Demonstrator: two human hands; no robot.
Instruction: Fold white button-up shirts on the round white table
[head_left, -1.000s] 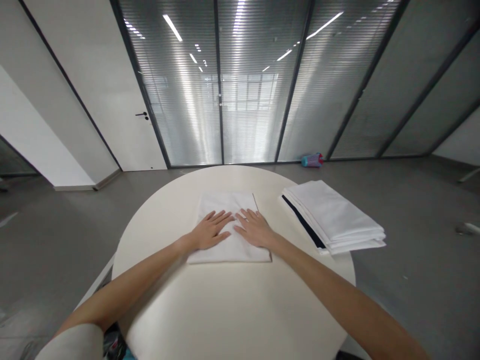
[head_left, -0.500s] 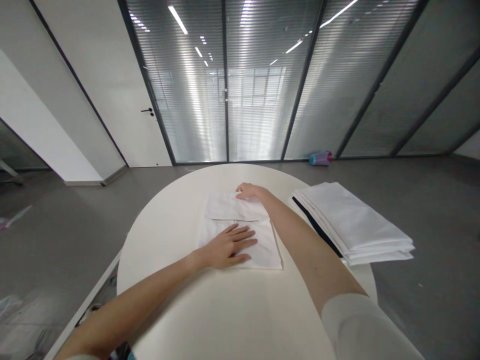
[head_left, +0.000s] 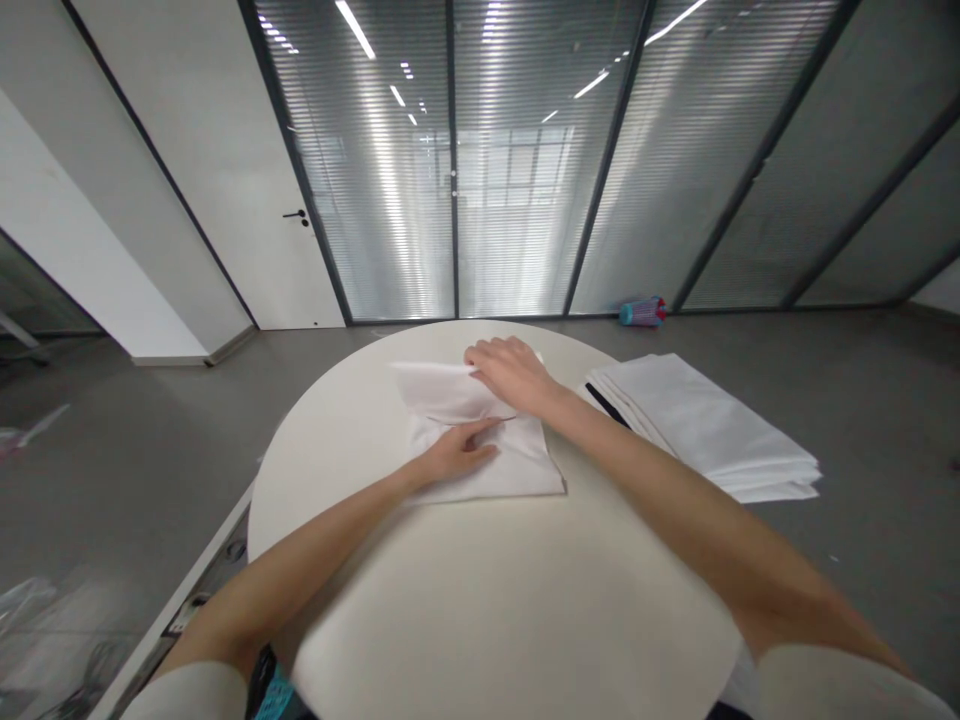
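Note:
A folded white cloth point(head_left: 517, 465) lies on the round table, with a flap point(head_left: 439, 390) across its far part. My right hand point(head_left: 514, 372) has its fingers curled over the far right edge of the flap, which is raised and bends at its left corner. Below the flap's near edge, my left hand point(head_left: 456, 452) rests on the cloth, thumb and forefinger apart. The tips of its other fingers are hidden, and I cannot tell whether they reach under the flap.
A stack of folded white cloths point(head_left: 712, 425) with a black strip point(head_left: 606, 403) at its side overhangs the right edge of the white table point(head_left: 510, 600). A blue and red object point(head_left: 642, 312) lies on the floor by the glass wall.
My right hand has closed over the flap's far edge and raised it. My left hand, flat and spread before, has shifted up toward the flap with its fingers drawn together.

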